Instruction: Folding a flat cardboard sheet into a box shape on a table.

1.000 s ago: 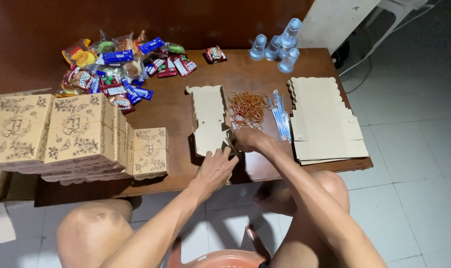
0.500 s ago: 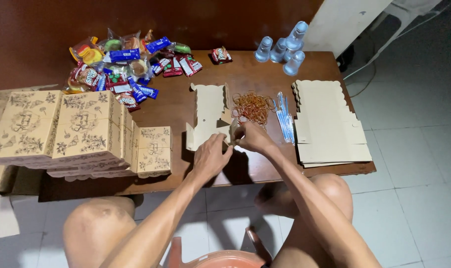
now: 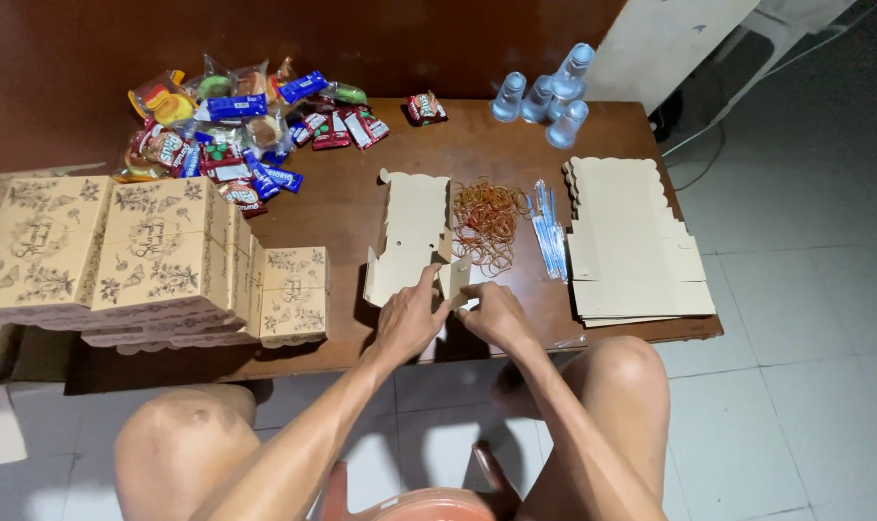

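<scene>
Both hands pinch the near end of a half-folded box (image 3: 409, 241) at the table's (image 3: 361, 207) front edge: left hand (image 3: 411, 318) on its side wall, right hand (image 3: 491, 314) on a raised flap. Beyond lie rubber bands (image 3: 485, 220), flat blanks (image 3: 626, 241), finished boxes (image 3: 149, 256), snacks (image 3: 245, 121), and a tiled floor (image 3: 795, 367) to the right.

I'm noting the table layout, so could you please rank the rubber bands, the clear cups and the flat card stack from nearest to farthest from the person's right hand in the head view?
From the right hand:
1. Rubber bands, just beyond it, mid-table.
2. Flat card stack, on the right side.
3. Clear cups, at the far edge.
</scene>
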